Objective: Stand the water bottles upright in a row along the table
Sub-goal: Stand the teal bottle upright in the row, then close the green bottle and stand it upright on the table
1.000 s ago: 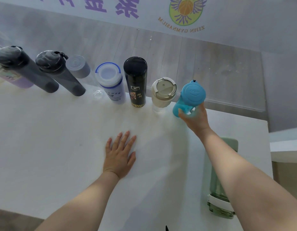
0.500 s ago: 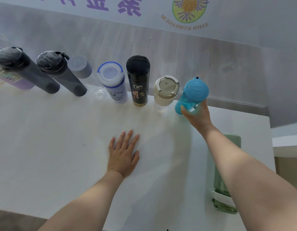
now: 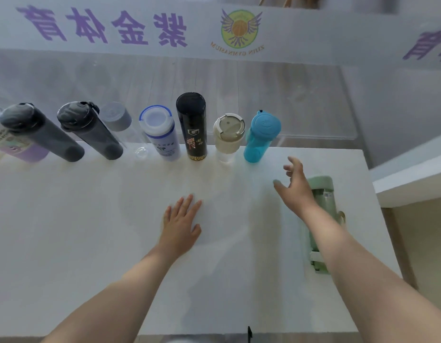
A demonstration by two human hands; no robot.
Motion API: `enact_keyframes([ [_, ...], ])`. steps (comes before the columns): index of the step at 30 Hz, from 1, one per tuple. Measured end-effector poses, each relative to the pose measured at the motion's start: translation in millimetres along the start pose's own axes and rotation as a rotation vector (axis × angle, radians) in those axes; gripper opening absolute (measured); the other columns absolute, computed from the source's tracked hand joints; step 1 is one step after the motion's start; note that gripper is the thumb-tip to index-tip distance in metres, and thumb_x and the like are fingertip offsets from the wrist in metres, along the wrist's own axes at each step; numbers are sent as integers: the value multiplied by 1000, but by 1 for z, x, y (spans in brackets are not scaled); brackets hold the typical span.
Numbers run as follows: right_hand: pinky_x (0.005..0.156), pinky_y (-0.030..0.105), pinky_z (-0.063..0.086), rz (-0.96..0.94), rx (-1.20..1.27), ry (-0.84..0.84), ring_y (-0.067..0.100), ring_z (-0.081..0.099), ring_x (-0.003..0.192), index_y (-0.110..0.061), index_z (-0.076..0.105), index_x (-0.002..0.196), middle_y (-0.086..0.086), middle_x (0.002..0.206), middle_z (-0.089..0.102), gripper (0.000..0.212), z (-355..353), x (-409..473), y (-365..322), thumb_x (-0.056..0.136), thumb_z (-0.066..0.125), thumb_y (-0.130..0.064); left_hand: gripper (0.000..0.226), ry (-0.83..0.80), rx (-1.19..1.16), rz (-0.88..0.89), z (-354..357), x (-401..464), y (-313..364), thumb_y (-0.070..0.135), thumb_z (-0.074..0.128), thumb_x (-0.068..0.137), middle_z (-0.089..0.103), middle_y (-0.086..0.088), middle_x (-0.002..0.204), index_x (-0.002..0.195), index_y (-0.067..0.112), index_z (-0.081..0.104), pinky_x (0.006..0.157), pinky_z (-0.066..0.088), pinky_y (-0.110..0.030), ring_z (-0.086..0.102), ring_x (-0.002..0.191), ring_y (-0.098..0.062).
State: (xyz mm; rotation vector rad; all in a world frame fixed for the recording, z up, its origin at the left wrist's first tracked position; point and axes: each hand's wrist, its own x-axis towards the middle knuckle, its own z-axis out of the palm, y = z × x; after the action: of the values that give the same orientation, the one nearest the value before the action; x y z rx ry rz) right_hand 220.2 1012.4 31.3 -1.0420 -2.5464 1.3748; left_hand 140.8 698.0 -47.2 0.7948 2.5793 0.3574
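Several bottles stand upright in a row along the far edge of the white table [image 3: 66, 231]: two dark grey ones [image 3: 41, 134] [image 3: 90, 131], a clear one with a grey cap [image 3: 116, 120], a white and blue one [image 3: 160, 133], a black one [image 3: 192, 126], a cream-lidded cup [image 3: 228, 134] and a turquoise bottle [image 3: 261, 136] at the right end. A pale green bottle [image 3: 322, 194] lies on its side near the right edge, partly hidden by my right forearm. My right hand [image 3: 294, 186] hovers open between the turquoise and green bottles. My left hand [image 3: 181, 225] rests flat on the table.
A purple-labelled bottle [image 3: 21, 149] stands at the far left, half out of view. Behind the row rises a glass panel with a white banner [image 3: 140, 28]. The table's right edge lies just past the green bottle, with a lower white ledge [image 3: 412, 179] beyond it.
My right hand has let go of the turquoise bottle, which now stands at the right end of the row, and has drawn back toward the lying green bottle. My left hand stays flat.
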Motion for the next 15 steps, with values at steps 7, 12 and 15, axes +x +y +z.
enact_keyframes([
  [7,102,31,34,-18,-105,265,26,47,124,-8,46,134,12,131,52,54,-20,-106,40,84,64,-2,57,60,-134,29,4,-21,26,21,57,87,27,-3,157,142,21,42,118,17,-41,20,146,-23],
  [12,105,48,38,4,-215,366,38,44,126,1,42,133,21,134,48,64,-35,-145,83,77,73,-3,55,47,-136,154,23,-28,64,15,57,84,36,-5,153,138,19,48,118,17,-37,27,143,-24],
  [15,107,48,36,103,-168,287,33,37,132,-5,31,142,18,142,39,79,-44,-153,104,78,77,-17,55,27,-146,196,32,-28,94,13,57,85,35,-2,153,139,19,47,118,15,-34,25,144,-21],
])
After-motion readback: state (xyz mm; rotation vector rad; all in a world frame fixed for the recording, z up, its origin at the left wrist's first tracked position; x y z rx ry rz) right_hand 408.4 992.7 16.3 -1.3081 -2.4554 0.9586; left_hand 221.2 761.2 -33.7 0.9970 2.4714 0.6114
